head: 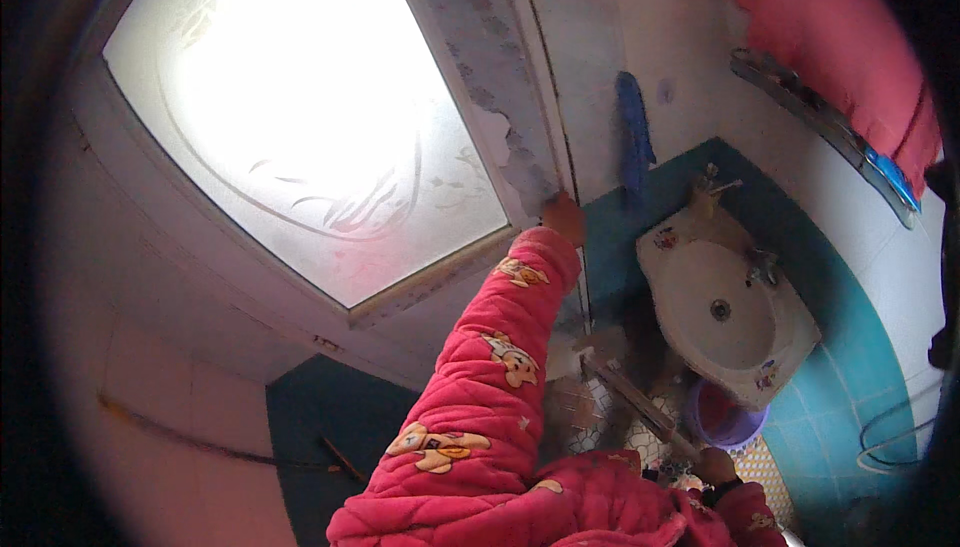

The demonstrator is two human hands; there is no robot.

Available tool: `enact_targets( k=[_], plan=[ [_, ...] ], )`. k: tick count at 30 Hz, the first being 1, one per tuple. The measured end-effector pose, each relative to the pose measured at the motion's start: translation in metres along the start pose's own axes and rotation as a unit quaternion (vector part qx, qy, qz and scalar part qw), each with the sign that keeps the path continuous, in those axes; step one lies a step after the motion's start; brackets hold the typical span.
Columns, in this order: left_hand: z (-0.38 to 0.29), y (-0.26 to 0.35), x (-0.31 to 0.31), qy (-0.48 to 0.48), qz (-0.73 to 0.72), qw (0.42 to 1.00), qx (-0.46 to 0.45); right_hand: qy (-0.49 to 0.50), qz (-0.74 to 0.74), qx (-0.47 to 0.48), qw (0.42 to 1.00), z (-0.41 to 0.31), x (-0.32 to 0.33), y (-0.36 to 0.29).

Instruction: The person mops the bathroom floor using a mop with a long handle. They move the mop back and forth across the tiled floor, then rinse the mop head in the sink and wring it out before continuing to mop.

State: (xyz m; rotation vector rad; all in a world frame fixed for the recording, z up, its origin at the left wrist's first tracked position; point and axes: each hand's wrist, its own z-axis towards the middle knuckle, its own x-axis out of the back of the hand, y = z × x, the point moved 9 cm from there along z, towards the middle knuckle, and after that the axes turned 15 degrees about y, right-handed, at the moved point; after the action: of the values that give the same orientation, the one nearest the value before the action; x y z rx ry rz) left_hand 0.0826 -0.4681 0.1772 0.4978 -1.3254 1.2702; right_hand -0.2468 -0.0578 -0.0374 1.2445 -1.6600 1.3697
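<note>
My left hand (564, 218) reaches forward in a pink quilted sleeve and grips the edge of a door (525, 96) with a frosted glass pane (315, 134). Its fingers look curled, though they are dim and blurred. Low at the right, my right hand (716, 466) is closed around the end of a long, worn bar or handle (634, 397). That bar slants up and left over the tiled floor; its exact kind cannot be told.
A ceramic washbasin (720, 299) with taps stands on the right, above a purple plastic bucket (727, 416). A shelf (817, 119) and a pink cloth (840, 36) are at upper right. A blue item (634, 123) hangs on the wall. A hose-like strip (202, 446) lies at lower left.
</note>
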Motion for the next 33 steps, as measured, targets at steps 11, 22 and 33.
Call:
enact_targets(
  k=[11, 22, 33],
  plan=[
    [0.005, -0.003, -0.051, -0.004, -0.073, 0.991, 0.116, -0.041, -0.046, -0.062, 0.996, -0.009, -0.061, 0.074],
    [-0.086, -0.020, 0.032, 0.099, -0.016, 0.989, 0.110, 0.141, 0.018, 0.160, 0.977, -0.035, -0.088, 0.125],
    [-0.020, 0.028, 0.042, 0.103, 0.099, 0.990, 0.012, -0.030, -0.096, 0.149, 0.984, -0.031, -0.174, 0.104]
  ],
)
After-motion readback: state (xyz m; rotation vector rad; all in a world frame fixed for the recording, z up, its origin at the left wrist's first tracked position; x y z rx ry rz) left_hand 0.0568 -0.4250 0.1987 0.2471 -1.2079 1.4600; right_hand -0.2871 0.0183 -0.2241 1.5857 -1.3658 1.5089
